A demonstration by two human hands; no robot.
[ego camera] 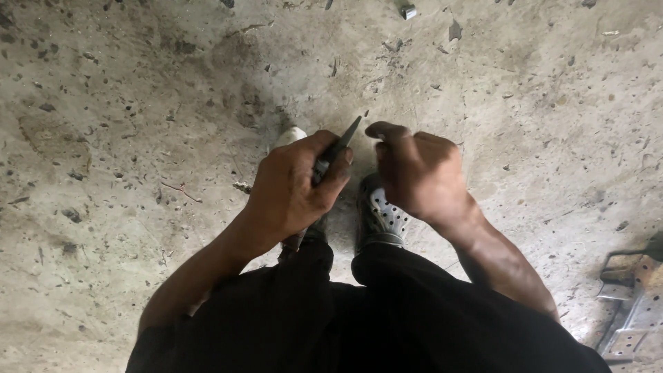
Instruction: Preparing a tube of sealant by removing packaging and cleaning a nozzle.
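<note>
I am looking down at my own two hands, held in front of my legs above a rough concrete floor (138, 103). My left hand (293, 190) is closing around a thin dark tool (338, 148), something like a small file or blade; I cannot tell which. The fingers are wrapping its lower part, and only the pointed upper end is showing past the thumb.

Judging from its slimness and straight line, the tool is looking stiff, hard and light, probably metal, and easy to let slip if pinched only at the tip. The best hold seems to be where my left hand is already gripping it, low on the shaft or handle, well away from the point.

Its long axis is running diagonally, from lower left inside my fist to upper right, with the tip pointing up and away from me, toward my right hand.

My right hand (418, 173) is curling loosely, the fingers bent inward just beside the tip; whether it is pinching something small or touching the tool, I cannot tell.

Beneath the hands, my perforated grey shoe (383, 217) is showing, and some metal brackets (632, 304) are lying at the right edge.
</note>
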